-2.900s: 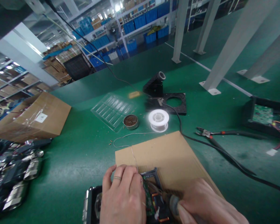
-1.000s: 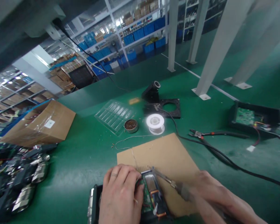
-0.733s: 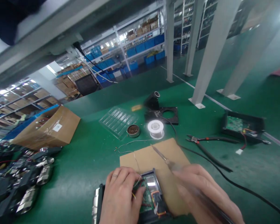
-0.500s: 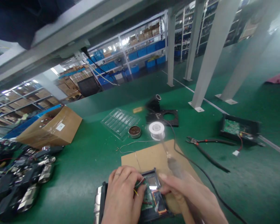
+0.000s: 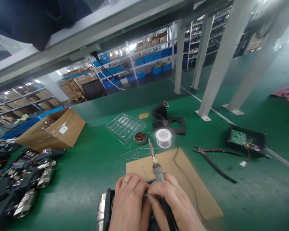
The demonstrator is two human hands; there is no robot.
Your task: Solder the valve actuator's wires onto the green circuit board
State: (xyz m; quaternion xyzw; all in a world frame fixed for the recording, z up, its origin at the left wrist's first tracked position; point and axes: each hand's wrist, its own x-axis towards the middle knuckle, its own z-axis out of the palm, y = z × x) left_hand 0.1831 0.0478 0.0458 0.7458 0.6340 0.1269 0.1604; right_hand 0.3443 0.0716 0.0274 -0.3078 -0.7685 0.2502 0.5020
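The hands (image 5: 130,200) hide most of what seems a black housing (image 5: 108,203).

- Site type: electronics assembly workshop within a storage hall.
- Glossy green worktop (image 5: 79,166): grey-and-black soldering iron (image 5: 158,172), white plastic wire spool (image 5: 163,138), open black housing (image 5: 234,147) with green circuit board (image 5: 238,137).
- Background: white metal shelving (image 5: 132,62), blue plastic bins (image 5: 148,58), brown cardboard boxes (image 5: 155,41).

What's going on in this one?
A person has both hands close together over a dark case at the near side of the cardboard. The left hand lies over the case, hiding much of it. The right hand holds an iron, its tip pointing away from the case. What lies between the two hands is too hidden to tell. The spool, tin and cutters rest on the green surface beyond, untouched.
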